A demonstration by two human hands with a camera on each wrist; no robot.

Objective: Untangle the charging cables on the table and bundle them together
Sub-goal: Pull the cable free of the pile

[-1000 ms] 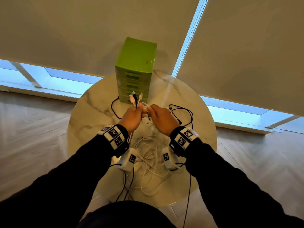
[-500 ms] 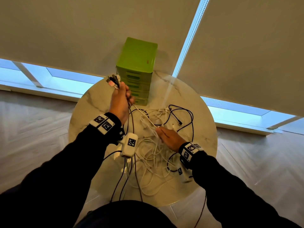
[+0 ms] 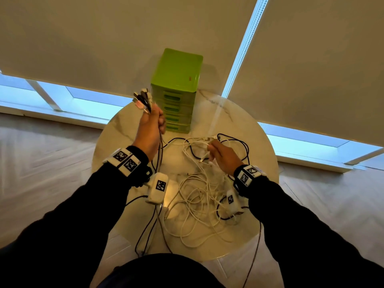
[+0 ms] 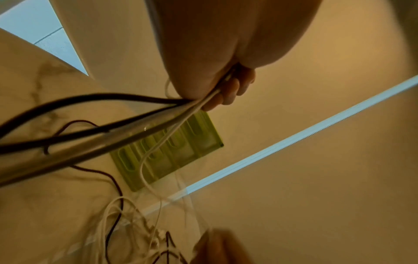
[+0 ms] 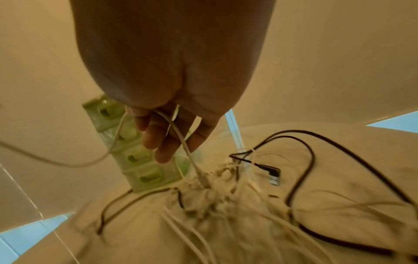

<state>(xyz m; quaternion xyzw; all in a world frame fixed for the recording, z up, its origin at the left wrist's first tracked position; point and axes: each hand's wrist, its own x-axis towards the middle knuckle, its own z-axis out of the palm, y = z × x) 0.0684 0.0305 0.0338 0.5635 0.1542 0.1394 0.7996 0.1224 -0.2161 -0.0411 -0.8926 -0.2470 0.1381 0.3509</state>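
Observation:
White and black charging cables (image 3: pixel 199 196) lie tangled on the round marble table (image 3: pixel 116 146). My left hand (image 3: pixel 152 123) is raised at the table's back left and grips a bunch of cable ends, whose plugs (image 3: pixel 142 99) stick up above the fist. In the left wrist view the black and white cables (image 4: pixel 144 125) run down from the curled fingers (image 4: pixel 228 92). My right hand (image 3: pixel 218 151) hovers over the heap at centre right. A white cable (image 5: pixel 178 135) passes through its loosely curled fingers (image 5: pixel 158 141) down to the pile.
A green plastic drawer unit (image 3: pixel 176 90) stands at the table's back edge, just right of my left hand. A black cable loop (image 3: pixel 239 142) lies to the right of my right hand. Some cables hang over the front edge (image 3: pixel 145 235). Roller blinds and low windows stand behind.
My left hand has risen to the back left with the bunch of plugs. My right hand let go of them, dropped onto the heap, then lifted with a white cable.

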